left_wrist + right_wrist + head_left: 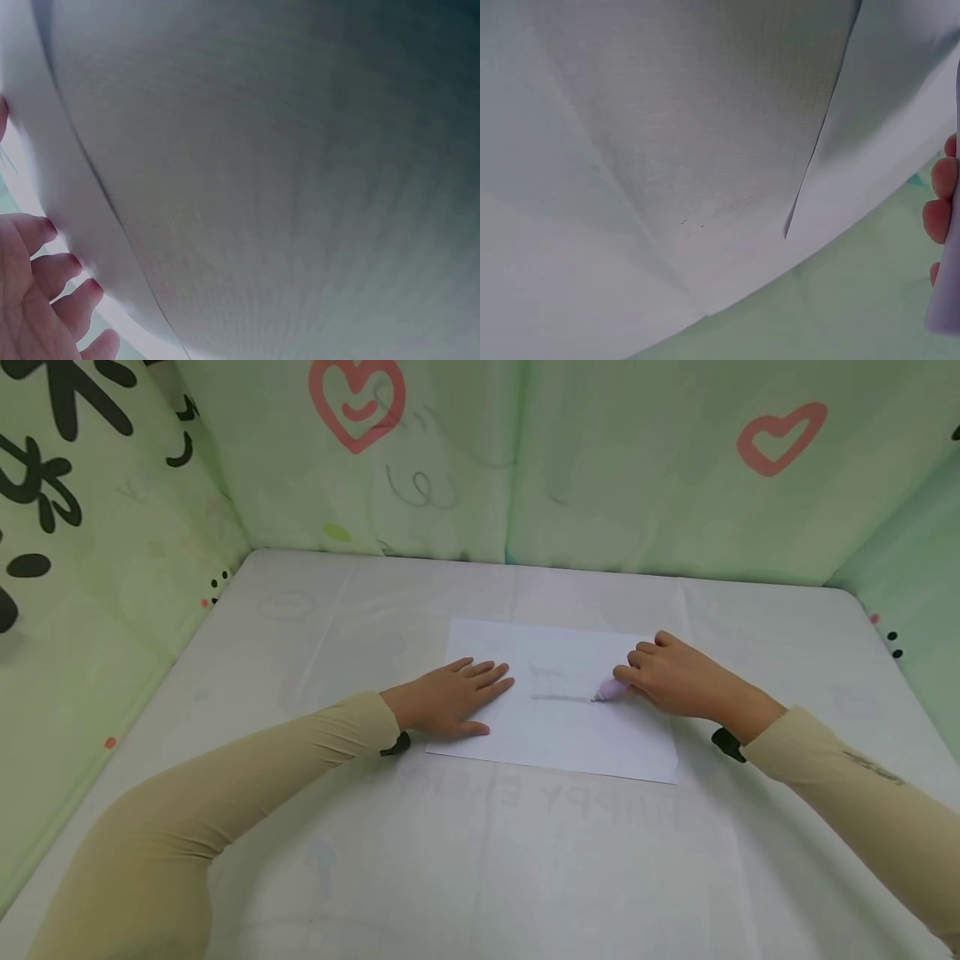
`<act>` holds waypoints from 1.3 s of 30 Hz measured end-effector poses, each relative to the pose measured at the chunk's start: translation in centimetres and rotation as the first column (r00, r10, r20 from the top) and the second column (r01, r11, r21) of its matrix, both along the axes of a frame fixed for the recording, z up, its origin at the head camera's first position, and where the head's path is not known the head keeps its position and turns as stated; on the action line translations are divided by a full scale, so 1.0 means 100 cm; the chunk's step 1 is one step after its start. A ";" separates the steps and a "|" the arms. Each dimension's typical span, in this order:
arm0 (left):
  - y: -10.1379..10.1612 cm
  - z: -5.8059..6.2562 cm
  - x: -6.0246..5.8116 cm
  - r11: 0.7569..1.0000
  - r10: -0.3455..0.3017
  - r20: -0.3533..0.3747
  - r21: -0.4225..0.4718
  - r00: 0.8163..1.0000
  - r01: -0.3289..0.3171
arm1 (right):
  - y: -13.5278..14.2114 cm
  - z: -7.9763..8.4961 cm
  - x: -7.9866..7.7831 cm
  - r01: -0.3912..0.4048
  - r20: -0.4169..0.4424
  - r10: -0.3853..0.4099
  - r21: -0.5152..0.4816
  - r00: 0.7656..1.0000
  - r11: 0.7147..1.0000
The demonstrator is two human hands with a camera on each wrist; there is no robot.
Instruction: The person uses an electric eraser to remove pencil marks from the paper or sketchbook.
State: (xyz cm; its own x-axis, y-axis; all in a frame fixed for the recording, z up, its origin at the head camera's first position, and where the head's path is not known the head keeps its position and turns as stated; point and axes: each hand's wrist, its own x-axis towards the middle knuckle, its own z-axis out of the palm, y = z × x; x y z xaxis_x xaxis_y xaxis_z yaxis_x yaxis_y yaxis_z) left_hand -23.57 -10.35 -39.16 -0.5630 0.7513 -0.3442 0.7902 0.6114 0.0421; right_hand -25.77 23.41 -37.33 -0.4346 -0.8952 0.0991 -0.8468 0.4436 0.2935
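Observation:
A white sheet of paper [555,743] lies on the table under both hands. My left hand [450,697] rests palm down on its left part, fingers straight and spread; the left wrist view shows those fingertips [91,289] along the paper [67,172]. In my right hand [678,675], curled fingers grip a thick lavender pen [612,690], its tip at the right end of a grey line [561,697]. Fainter marks show above that line. At the right wrist view's edge, fingers [936,221] wrap the pen's barrel [945,292].
A white cloth with faint printed lettering covers the table [480,860]. Green curtains [600,468] with hearts and black shapes hang at the back and on both sides. A dark strap piece [727,745] sits at the right wrist.

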 end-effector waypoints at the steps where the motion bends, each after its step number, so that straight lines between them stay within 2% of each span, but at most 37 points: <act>1: 0.000 0.000 0.000 1.000 -0.001 0.000 0.002 1.000 0.001 | 0.001 0.000 0.001 -0.001 0.001 0.001 0.004 1.000 1.000; 13: 0.001 -0.003 0.000 1.000 0.008 0.012 0.005 1.000 -0.008 | -0.002 0.000 0.001 -0.021 -0.009 0.021 -0.029 1.000 0.999; 24: -0.001 -0.001 0.000 1.000 0.007 0.014 0.011 1.000 -0.007 | 0.001 0.002 0.005 0.005 0.003 -0.005 0.021 1.000 1.000; 32: 0.000 -0.001 0.001 1.000 0.006 0.014 0.014 1.000 -0.006 | -0.005 0.001 0.000 -0.023 -0.015 0.023 -0.027 1.000 0.999; 39: -0.001 -0.002 0.001 1.000 0.006 0.007 0.019 1.000 -0.006 | -0.004 0.003 0.003 0.006 0.007 -0.007 0.025 1.000 1.000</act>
State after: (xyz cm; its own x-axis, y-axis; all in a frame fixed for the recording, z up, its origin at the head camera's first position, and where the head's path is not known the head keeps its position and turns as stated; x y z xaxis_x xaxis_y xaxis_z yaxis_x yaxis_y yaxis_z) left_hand -23.51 -10.41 -39.37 -0.5647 0.7546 -0.3342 0.7864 0.6149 0.0594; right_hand -25.48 23.04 -37.08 -0.4410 -0.8945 0.0738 -0.8459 0.4417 0.2988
